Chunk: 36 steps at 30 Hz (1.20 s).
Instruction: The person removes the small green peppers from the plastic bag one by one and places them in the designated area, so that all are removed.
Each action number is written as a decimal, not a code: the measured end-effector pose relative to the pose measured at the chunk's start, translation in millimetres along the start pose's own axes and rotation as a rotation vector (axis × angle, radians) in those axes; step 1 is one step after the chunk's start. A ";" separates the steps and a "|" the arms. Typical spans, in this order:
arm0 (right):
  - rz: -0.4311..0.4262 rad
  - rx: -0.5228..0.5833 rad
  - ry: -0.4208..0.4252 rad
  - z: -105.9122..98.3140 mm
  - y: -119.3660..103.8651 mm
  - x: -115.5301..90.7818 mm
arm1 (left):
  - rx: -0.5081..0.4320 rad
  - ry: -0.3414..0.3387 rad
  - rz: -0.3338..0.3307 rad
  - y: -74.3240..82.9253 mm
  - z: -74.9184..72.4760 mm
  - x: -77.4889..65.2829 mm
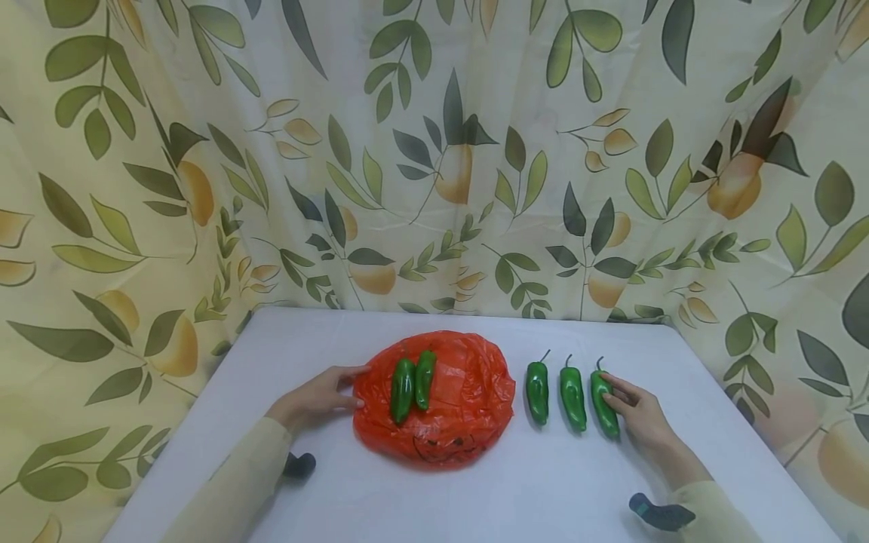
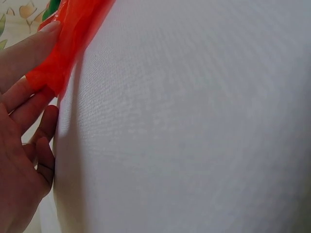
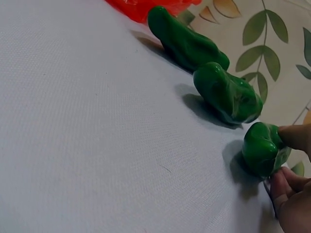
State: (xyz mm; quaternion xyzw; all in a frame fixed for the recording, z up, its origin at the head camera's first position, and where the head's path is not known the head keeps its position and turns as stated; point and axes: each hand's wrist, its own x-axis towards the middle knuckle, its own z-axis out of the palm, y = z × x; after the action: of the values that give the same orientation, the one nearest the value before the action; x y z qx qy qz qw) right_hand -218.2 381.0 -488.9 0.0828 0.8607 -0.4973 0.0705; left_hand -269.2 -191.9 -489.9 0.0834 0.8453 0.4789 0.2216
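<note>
A crumpled red plastic bag (image 1: 468, 385) with black drawn lines near its front lies spread on the white table. On it lie two green peppers, a larger one (image 1: 403, 390) and a slimmer one (image 1: 425, 379). My left hand (image 1: 319, 396) pinches the bag's left edge between thumb and fingers, as the left wrist view shows up close. To the bag's right, three more green peppers lie in a row: one nearest the bag (image 1: 537, 392), a middle one (image 1: 572, 398) and the rightmost (image 1: 603, 407). My right hand (image 1: 641, 415) grips that rightmost pepper (image 3: 262, 149) from its right side.
The white table (image 1: 543, 490) ends at a back edge just behind the bag and peppers. A curtain (image 1: 434, 151) printed with leaves and fruit hangs behind and along both sides. Dark wrist-worn devices show by the left sleeve (image 1: 244, 483) and right sleeve (image 1: 713, 513).
</note>
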 end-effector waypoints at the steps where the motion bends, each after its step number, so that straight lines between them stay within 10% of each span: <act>1: -0.001 0.004 -0.002 0.0 -0.4 -0.1 | -0.004 0.000 0.001 -0.4 -0.1 0.5; 20: 0.068 0.069 0.034 -12.0 -8.0 3.4 | -0.016 -0.002 -0.018 -2.2 -0.7 0.0; 36: -0.028 0.025 0.099 7.4 -60.3 -5.0 | 0.023 -0.015 0.022 -6.9 -4.2 6.5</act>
State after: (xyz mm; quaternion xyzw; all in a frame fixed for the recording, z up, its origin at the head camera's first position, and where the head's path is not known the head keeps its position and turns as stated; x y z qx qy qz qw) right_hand -225.9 344.6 -440.6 0.0959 0.8580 -0.5042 0.0197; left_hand -276.4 -196.5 -495.8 0.0990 0.8481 0.4708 0.2219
